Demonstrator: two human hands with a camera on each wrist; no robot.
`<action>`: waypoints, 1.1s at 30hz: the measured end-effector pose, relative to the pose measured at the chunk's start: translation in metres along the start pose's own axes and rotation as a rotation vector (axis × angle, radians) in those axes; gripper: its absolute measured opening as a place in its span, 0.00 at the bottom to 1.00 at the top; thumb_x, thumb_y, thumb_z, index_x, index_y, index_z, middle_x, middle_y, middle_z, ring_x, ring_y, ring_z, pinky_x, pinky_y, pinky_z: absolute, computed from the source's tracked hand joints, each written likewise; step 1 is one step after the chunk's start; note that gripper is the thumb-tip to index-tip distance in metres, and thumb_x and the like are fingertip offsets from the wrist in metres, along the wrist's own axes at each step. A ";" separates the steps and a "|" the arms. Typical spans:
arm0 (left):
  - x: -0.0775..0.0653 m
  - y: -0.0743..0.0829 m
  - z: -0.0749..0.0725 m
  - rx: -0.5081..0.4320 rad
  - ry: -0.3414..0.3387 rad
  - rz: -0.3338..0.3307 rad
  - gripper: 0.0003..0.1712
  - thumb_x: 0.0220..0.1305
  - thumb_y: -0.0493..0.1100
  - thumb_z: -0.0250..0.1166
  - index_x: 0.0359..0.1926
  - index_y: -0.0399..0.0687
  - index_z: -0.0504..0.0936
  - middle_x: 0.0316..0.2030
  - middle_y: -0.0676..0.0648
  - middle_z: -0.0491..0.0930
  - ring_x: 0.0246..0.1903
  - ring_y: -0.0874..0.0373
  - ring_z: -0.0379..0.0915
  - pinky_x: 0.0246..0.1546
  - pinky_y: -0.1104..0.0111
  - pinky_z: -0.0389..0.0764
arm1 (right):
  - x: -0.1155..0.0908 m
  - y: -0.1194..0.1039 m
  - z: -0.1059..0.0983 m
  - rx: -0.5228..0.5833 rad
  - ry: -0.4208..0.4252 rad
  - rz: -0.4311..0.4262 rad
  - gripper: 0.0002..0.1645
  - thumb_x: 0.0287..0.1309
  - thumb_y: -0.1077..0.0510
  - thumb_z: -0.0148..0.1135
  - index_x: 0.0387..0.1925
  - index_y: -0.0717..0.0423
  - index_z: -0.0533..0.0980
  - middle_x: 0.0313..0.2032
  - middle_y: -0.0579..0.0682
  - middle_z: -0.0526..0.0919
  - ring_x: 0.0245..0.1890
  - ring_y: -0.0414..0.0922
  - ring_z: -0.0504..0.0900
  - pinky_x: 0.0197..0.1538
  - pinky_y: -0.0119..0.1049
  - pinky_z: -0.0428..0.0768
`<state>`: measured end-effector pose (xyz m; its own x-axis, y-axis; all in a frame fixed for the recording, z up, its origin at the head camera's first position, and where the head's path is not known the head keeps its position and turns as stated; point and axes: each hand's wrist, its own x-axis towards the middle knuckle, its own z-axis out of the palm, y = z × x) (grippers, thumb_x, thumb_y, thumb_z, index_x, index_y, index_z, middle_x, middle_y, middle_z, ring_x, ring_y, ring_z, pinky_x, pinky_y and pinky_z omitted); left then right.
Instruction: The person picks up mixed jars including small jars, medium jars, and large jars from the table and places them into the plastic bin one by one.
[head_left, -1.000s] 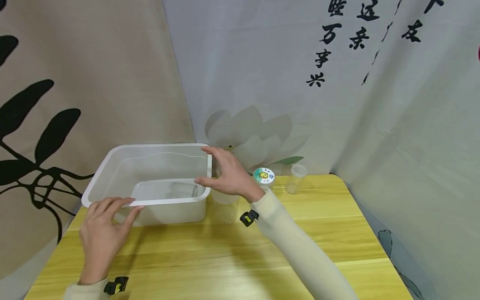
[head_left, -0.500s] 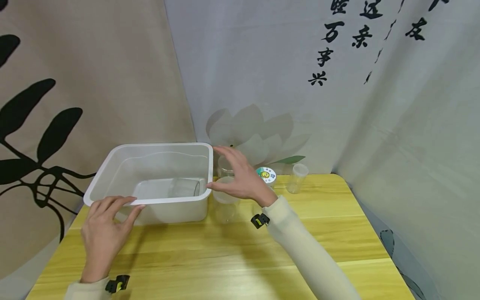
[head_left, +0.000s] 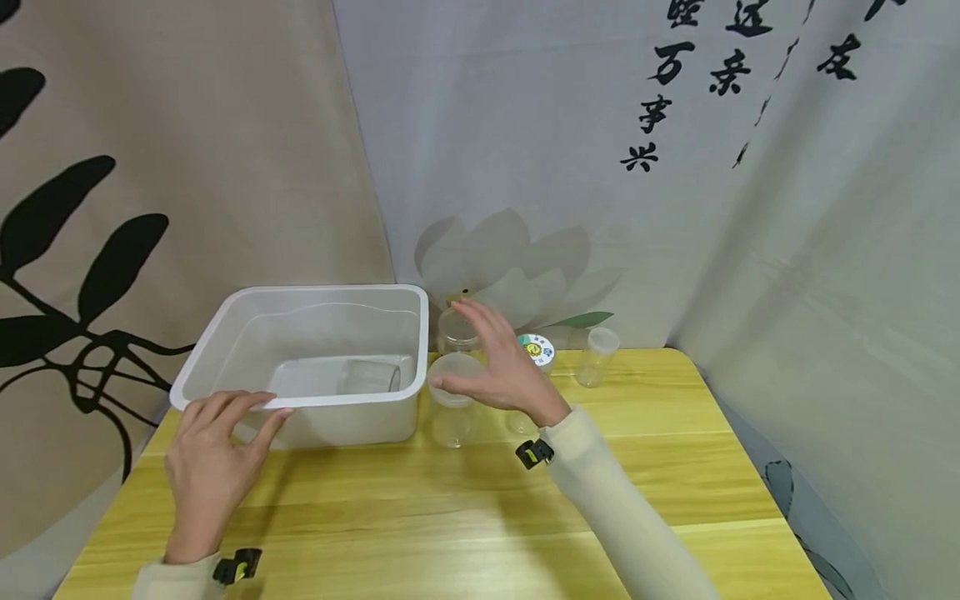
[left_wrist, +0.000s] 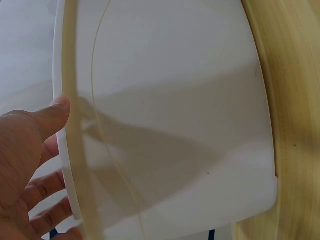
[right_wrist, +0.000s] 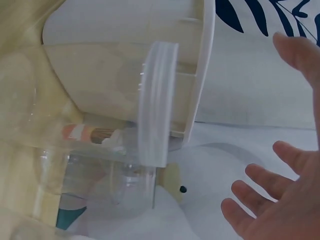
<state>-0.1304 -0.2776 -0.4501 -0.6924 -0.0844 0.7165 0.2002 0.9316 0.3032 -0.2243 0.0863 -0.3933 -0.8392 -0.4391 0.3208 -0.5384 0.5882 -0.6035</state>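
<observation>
I see plain cream long sleeves on the person, the left sleeve (head_left: pixel 180 581) matching the right sleeve (head_left: pixel 626 508). Near each cuff I make out a small, blocky black wrist unit (head_left: pixel 535 453) with a yellow-green patch.

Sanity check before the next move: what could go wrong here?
1. The open right hand is close to the front jar and the jar behind; a bump could topple one.
2. The left hand pinches the edge of the white tub; a tug might roll the clear container lying on its side inside.
</observation>
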 end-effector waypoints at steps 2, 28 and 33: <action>0.001 0.001 0.001 0.002 0.003 0.005 0.22 0.46 0.48 0.84 0.42 0.46 0.90 0.41 0.41 0.87 0.43 0.42 0.76 0.30 0.69 0.66 | -0.003 0.005 0.001 -0.007 0.007 0.021 0.61 0.49 0.32 0.76 0.79 0.30 0.52 0.80 0.41 0.54 0.80 0.47 0.54 0.74 0.60 0.64; 0.000 -0.003 0.002 0.003 0.007 0.012 0.22 0.45 0.49 0.84 0.42 0.46 0.90 0.42 0.41 0.87 0.42 0.43 0.76 0.27 0.62 0.70 | -0.036 0.036 0.048 0.168 0.030 0.234 0.73 0.42 0.31 0.81 0.82 0.37 0.47 0.80 0.51 0.56 0.79 0.57 0.58 0.72 0.67 0.64; 0.000 -0.004 0.003 -0.002 0.014 0.020 0.22 0.45 0.48 0.84 0.42 0.46 0.90 0.42 0.41 0.87 0.42 0.43 0.76 0.28 0.60 0.71 | -0.041 0.040 0.057 0.206 0.027 0.239 0.73 0.43 0.32 0.80 0.82 0.44 0.48 0.79 0.52 0.57 0.77 0.55 0.62 0.72 0.61 0.67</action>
<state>-0.1332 -0.2801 -0.4529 -0.6788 -0.0703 0.7310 0.2158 0.9324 0.2900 -0.2074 0.0888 -0.4724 -0.9434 -0.2852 0.1695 -0.3011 0.5215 -0.7984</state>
